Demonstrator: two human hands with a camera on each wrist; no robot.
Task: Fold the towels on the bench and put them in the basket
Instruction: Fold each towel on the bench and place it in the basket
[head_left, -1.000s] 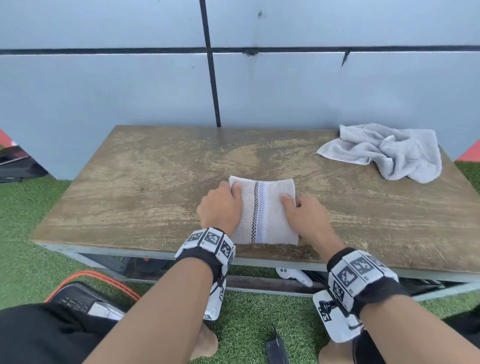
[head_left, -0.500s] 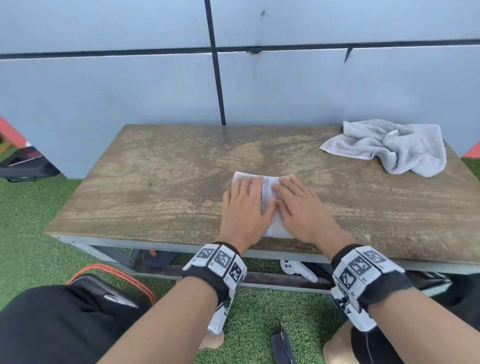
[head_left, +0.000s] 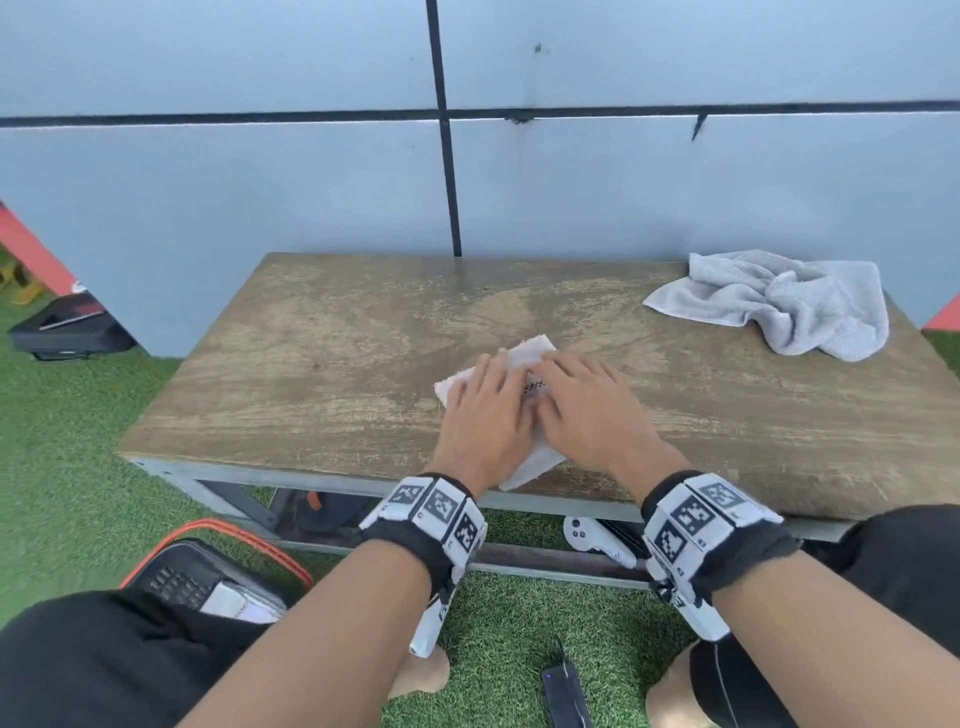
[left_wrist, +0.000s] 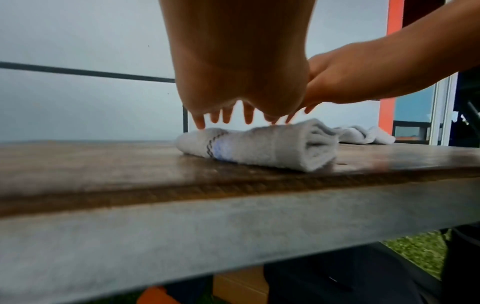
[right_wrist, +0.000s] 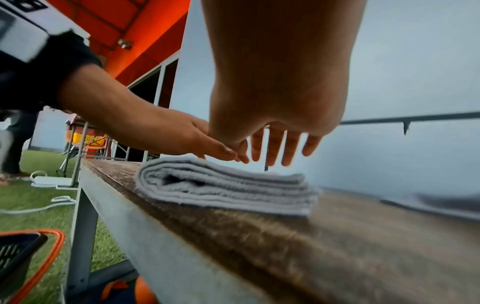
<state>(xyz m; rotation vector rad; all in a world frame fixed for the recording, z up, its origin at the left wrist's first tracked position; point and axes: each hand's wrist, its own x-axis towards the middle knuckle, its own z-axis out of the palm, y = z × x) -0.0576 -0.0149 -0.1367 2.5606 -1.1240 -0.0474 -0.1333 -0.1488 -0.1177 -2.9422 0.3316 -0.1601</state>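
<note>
folding done on striped towel (head_left: 530, 460), pressed flat on table (head_left: 311, 374) under left hand (head_left: 485, 415) and right hand (head_left: 587, 410), fingers straight, gripping nothing; next called for lifting into basket (head_left: 208, 577); grey towel (head_left: 779, 301) unfolded

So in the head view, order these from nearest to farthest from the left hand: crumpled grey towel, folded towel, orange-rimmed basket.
1. folded towel: directly under the left hand, mid-bench.
2. orange-rimmed basket: on the grass, lower left.
3. crumpled grey towel: bench's far right corner.

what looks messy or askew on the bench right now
The crumpled grey towel lies bunched at the far right corner of the worn wooden bench, unfolded. The folded white striped towel sits skewed to the bench edge.
</note>
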